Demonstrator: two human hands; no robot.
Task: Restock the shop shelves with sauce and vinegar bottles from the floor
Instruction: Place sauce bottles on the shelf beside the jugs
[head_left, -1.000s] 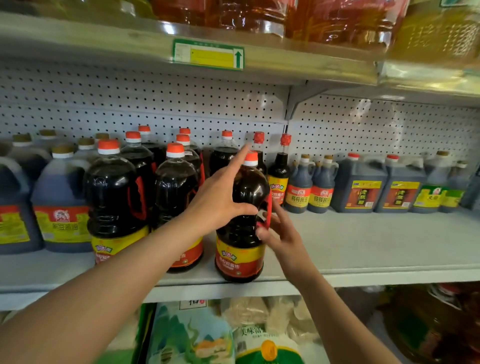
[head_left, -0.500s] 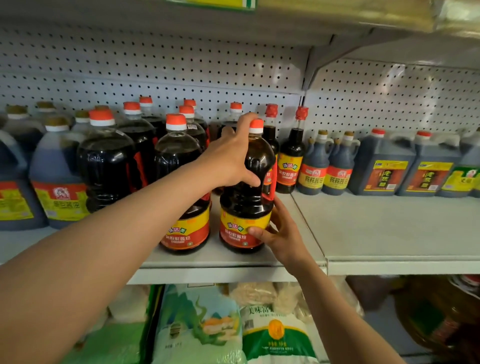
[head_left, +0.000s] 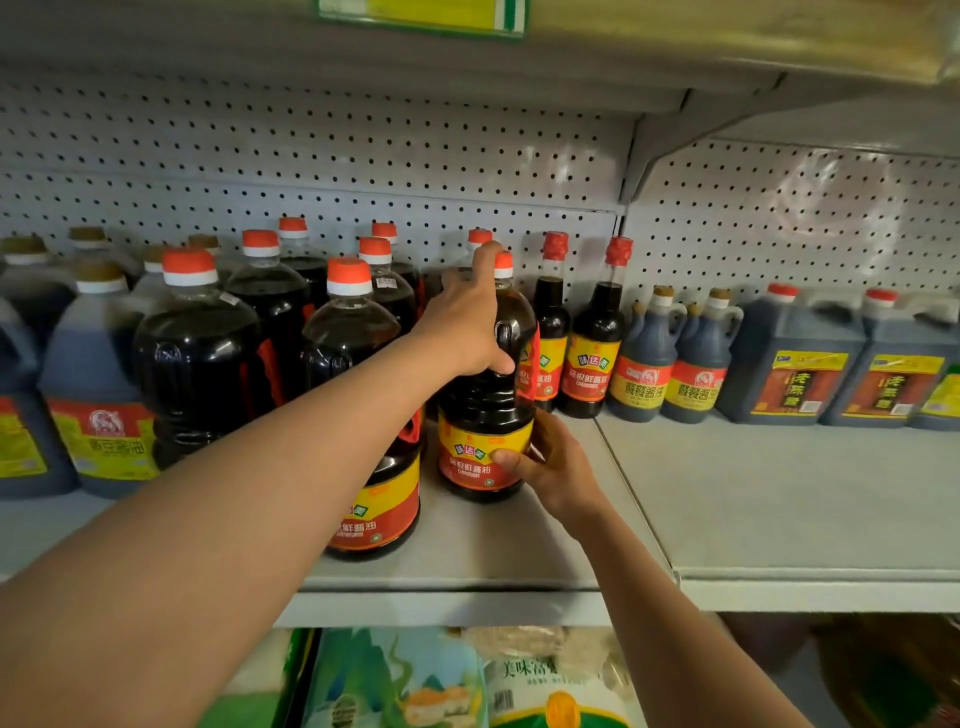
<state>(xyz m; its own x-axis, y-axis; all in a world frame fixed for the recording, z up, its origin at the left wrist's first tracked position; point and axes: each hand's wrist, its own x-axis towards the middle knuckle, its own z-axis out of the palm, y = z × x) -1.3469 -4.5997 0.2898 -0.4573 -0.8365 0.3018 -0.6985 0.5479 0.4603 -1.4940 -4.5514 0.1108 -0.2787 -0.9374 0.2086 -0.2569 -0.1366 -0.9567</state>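
Behind the bottles stands a grey pegboard (head_left: 519, 156), matt and full of small holes, and below it the shelf (head_left: 779, 499) is flat painted metal with a seam at 3 o'clock of our bottle (head_left: 485, 410). This bottle is on the shelf, upright, just beside its twin (head_left: 358, 405) at 9 o'clock. Our left hand (head_left: 467, 332) curls over its shoulder, with one finger stretched up to the cap (head_left: 503, 264); our right hand (head_left: 550, 462) wraps its fingers round the label (head_left: 475, 457) low down. We judge the step is to push it back into the row, so we should slide it, not tip it, and keep the label to the front. Its plastic is smooth, glossy and round, with dark liquid inside, so it may slip. At 2 o'clock are slim bottles (head_left: 597, 343), then square jugs (head_left: 789, 364) with moulded handles.
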